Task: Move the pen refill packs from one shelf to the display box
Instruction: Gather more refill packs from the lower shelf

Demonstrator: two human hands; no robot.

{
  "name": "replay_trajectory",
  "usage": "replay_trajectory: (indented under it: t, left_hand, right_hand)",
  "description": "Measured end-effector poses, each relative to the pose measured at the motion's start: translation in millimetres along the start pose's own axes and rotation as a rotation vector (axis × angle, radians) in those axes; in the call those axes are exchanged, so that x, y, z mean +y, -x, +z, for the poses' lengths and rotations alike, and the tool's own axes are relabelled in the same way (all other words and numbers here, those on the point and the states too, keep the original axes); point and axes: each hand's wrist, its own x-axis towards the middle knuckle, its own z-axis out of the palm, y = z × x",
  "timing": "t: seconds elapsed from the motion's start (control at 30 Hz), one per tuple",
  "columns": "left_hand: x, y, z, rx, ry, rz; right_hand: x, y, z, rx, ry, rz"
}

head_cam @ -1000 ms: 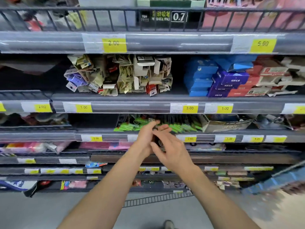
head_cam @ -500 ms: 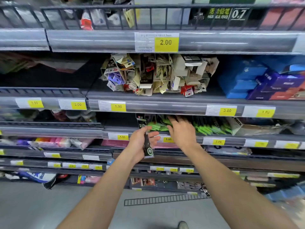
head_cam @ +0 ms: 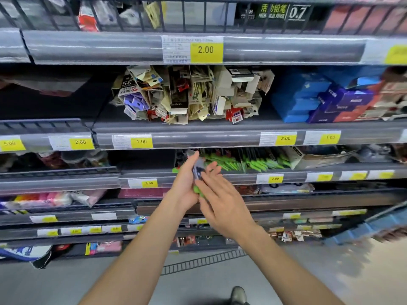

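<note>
Black-and-green pen refill packs lie in a row on the third shelf. Another jumbled heap of carded packs sits on the shelf above. My left hand holds a small stack of refill packs upright in front of the shelf edge. My right hand presses against that stack from the right, fingers mostly straight, with a green pack end showing beneath its fingers. An open cardboard display box lies on the same shelf, right of the green packs.
Blue and purple boxes are stacked on the upper shelf at right. Yellow price tags line each grey shelf rail. Lower shelves hold pink packets. A wire grid lies on the grey floor below, near a shoe.
My right hand has pulled back from the row of green packs to the stack. My left hand has lifted the stack higher, toward the shelf edge.
</note>
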Motion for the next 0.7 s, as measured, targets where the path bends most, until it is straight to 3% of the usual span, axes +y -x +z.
replay_trajectory:
  t: [0.1,0.17,0.3,0.43,0.6,0.7]
  left_hand:
    - [-2,5,-18,0.062,-0.067,0.029]
    - [-3,10,-30,0.137,-0.005,0.109]
    - [-10,25,-41,0.176,0.030,0.170]
    - [-17,32,-41,0.236,0.012,0.215]
    - [-19,31,-34,0.265,-0.001,0.215]
    - [-22,24,-27,0.268,-0.035,0.222]
  right_hand:
    - [10,0,-7,0.045,-0.112,0.038]
    - [26,-12,-5,0.067,-0.091,0.195]
    - [65,-52,9,-0.202,0.052,0.466]
    - [82,-73,22,-0.396,0.252,0.439]
    - [70,-54,14,-0.246,0.247,0.337]
    - [61,-39,0,-0.054,0.163,0.298]
